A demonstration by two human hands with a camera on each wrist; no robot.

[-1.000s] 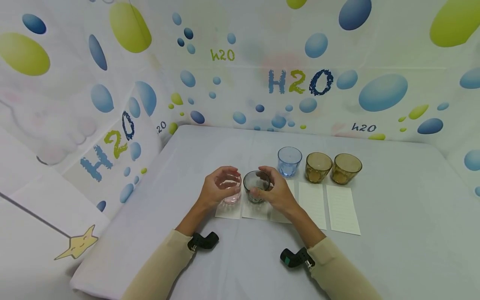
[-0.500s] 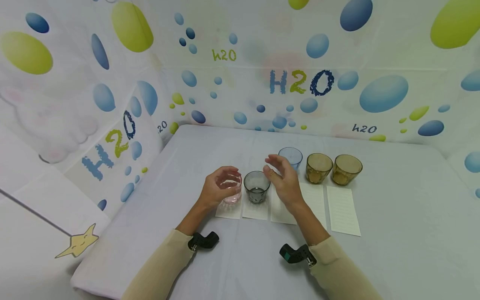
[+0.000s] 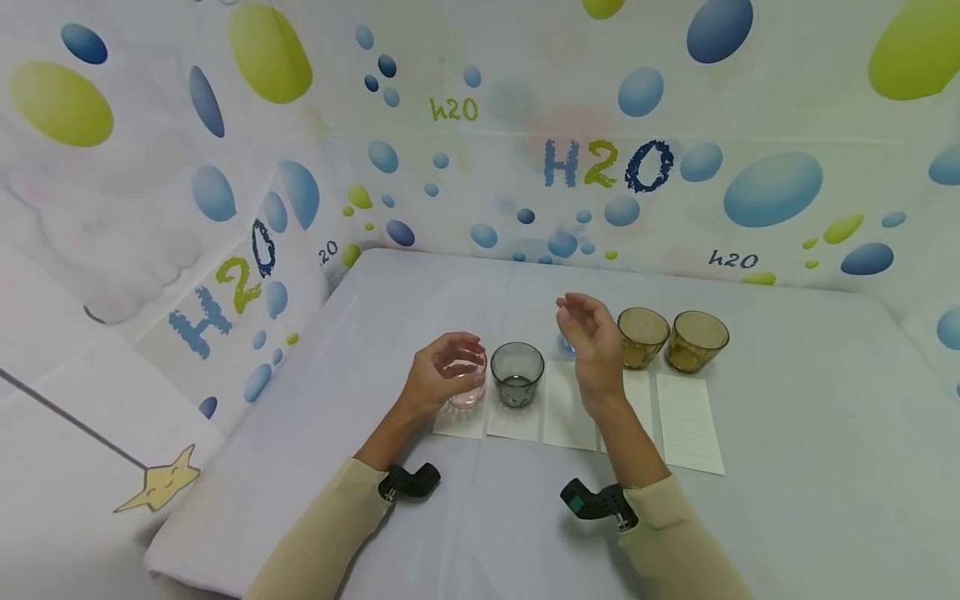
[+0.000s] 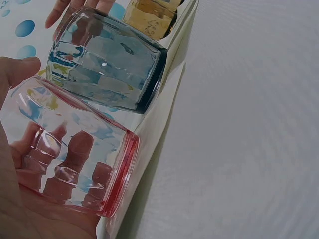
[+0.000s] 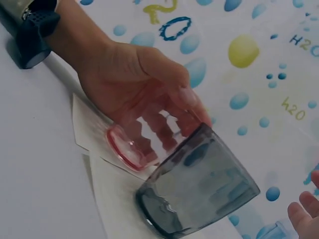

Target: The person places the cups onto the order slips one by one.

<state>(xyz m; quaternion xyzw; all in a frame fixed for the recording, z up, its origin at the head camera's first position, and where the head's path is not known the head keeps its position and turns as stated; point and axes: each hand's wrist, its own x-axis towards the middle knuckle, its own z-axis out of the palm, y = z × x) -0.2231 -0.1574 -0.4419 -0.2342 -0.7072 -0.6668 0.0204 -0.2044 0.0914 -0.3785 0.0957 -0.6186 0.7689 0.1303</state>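
My left hand (image 3: 442, 375) has its fingers curled round a clear pink glass (image 4: 75, 149), which stands upright on a paper slip at the left end of the row. Just right of it a grey glass (image 3: 517, 375) stands on its own slip, untouched. My right hand (image 3: 598, 346) is raised in front of the blue glass (image 3: 567, 343), hiding most of it; the fingers are loosely bent and nothing shows between them. In the right wrist view only its fingertips (image 5: 301, 214) appear, by the blue glass rim at the lower corner.
Two amber glasses, the nearer-left one (image 3: 642, 337) and its right neighbour (image 3: 696, 342), stand behind the slips. A row of pale paper slips (image 3: 688, 425) lies on the white-covered table (image 3: 810, 433). A patterned cloth (image 3: 510, 183) rises behind and at the left.
My right hand has let go of the grey glass and moved right and away, toward the blue glass. The left hand has stayed round the pink glass.
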